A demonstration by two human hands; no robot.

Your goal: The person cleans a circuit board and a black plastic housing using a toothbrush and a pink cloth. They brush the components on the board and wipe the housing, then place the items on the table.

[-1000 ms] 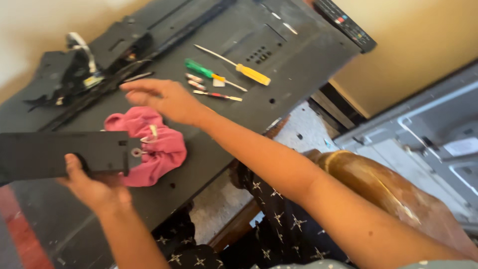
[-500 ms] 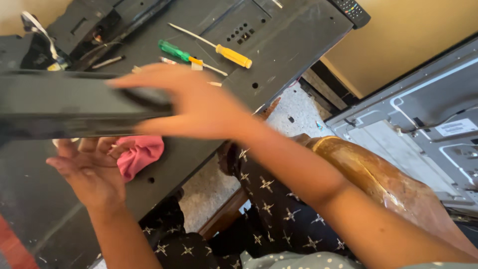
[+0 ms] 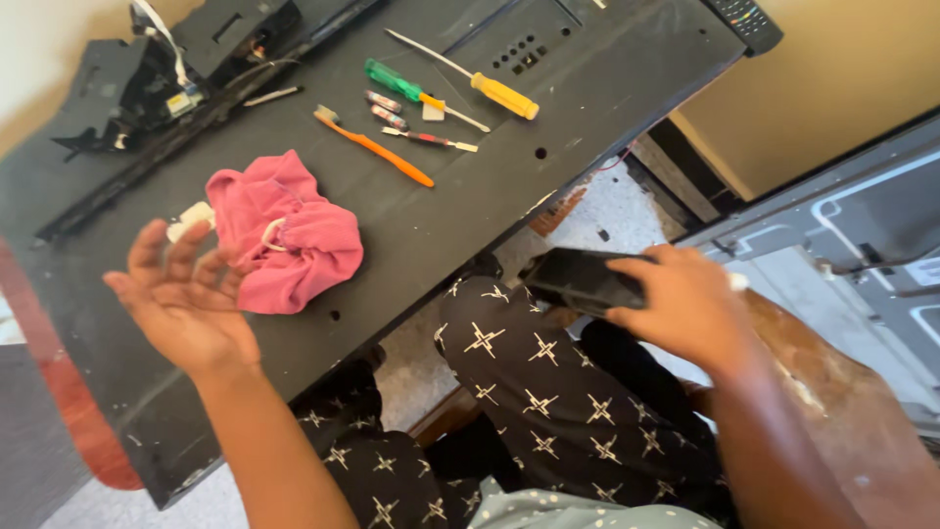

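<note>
My right hand (image 3: 685, 309) grips a flat black plastic part (image 3: 578, 279) and holds it over my lap, to the right of the big black panel (image 3: 470, 211). My left hand (image 3: 181, 299) hovers palm up with fingers spread over the panel's near left side, holding nothing. It is just left of a crumpled pink cloth (image 3: 284, 235) lying on the panel. A small white piece (image 3: 188, 218) sits beside the cloth near my fingertips.
Further up the panel lie an orange toothbrush (image 3: 377, 149), a green-handled screwdriver (image 3: 411, 90), a yellow-handled screwdriver (image 3: 480, 83) and small bits (image 3: 387, 110). A black bracket with wires (image 3: 166, 78) is at top left, a remote (image 3: 749, 20) at top right, a grey metal chassis (image 3: 862, 225) at right.
The long black part has left the panel: my right hand carried it right and down to my lap. My left hand let go of it and now stays open beside the pink cloth.
</note>
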